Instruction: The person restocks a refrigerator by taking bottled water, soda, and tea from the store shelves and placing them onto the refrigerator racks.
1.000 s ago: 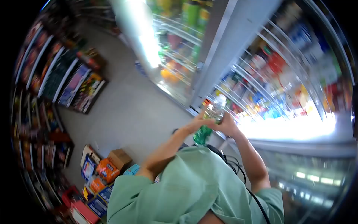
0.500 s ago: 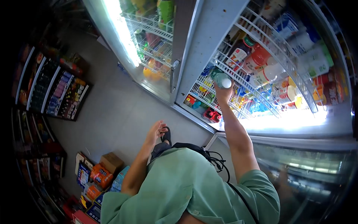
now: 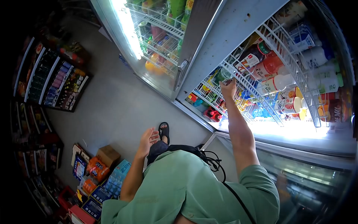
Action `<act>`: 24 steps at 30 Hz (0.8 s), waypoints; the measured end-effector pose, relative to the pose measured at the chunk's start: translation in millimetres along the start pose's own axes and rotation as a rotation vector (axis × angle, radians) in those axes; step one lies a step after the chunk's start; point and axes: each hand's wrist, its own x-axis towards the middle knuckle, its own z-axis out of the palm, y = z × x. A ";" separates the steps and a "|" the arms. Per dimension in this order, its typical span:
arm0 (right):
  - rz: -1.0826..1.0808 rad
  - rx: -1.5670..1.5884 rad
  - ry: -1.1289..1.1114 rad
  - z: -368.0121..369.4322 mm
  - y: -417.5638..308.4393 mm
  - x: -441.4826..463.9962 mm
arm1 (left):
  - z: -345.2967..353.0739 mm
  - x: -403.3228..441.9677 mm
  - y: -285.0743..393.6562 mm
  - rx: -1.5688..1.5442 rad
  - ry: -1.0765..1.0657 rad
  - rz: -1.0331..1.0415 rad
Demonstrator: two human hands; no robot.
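Note:
My right hand (image 3: pixel 228 89) reaches into the open fridge, between two white wire shelves (image 3: pixel 248 85), with its fingers curled at a greenish clear bottle (image 3: pixel 223 76). Part of that bottle is hidden by the shelf wires. Beside the hand, a dark bottle with a white label (image 3: pixel 250 59) and a bottle of red drink (image 3: pixel 269 67) lie along the shelf. My left hand (image 3: pixel 148 139) hangs over the floor near my waist, fingers apart and nothing in it.
A closed glass door (image 3: pixel 164 71) stands left of the open compartment; the open door (image 3: pixel 309 175) is at lower right. Cartons and orange packs (image 3: pixel 97 168) sit on the floor at lower left. Stocked shelves (image 3: pixel 56 80) line the far left. My sandalled foot (image 3: pixel 163 131) shows below.
From both hands around the green bottle, my right hand has carried it into the fridge and pushed it deeper between the shelves. My left hand let go and dropped back to my side.

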 end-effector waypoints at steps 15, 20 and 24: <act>-0.183 -0.063 0.000 6.9 21.1 4.9 | -15.9 14.3 9.8 0.011 0.042 -0.016; 0.012 -0.404 0.255 26.1 -8.0 3.0 | -18.3 22.3 -13.1 -0.012 0.032 -0.125; 0.160 -0.413 0.189 46.8 -1.5 30.1 | -26.1 20.4 -17.0 0.022 0.026 -0.143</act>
